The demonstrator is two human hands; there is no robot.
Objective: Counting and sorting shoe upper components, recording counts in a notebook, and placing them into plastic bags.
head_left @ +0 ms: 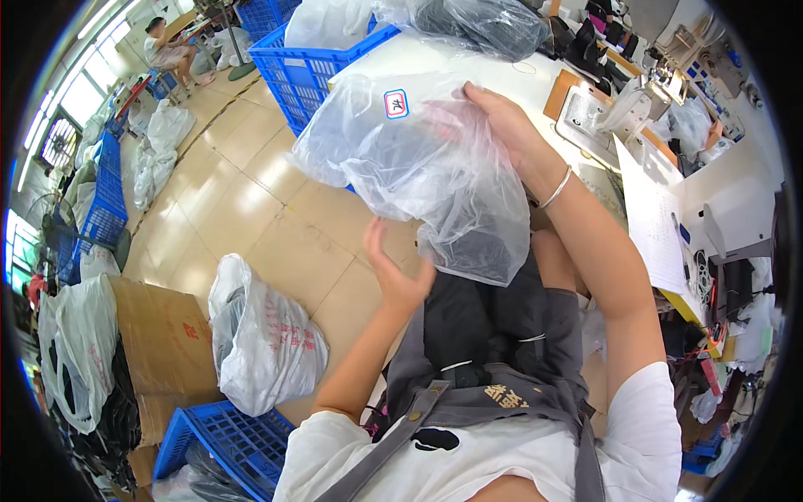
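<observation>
A large clear plastic bag (376, 163) hangs crumpled in front of me, with a small blue-and-red-bordered sticker (396, 104) near its top. My right hand (506, 125) grips the bag's upper right edge; some of its fingers show only dimly through the film. Below the bag's lower left side, my left hand (395, 266) is open, thumb and fingers apart, with nothing in it. Something dark shows through the bag's lower corner, but I cannot tell whether it is inside or behind. Black pieces of cloth (460, 330) lie on my lap over a grey apron (535, 393).
A white table (523, 84) holds a sewing machine (623, 109) and a dark bagged bundle (477, 29). Blue crates (293, 79) stand left of it. A stuffed white bag (263, 343), cardboard box (163, 335) and blue basket (230, 443) are at lower left. Another person (163, 50) sits far off.
</observation>
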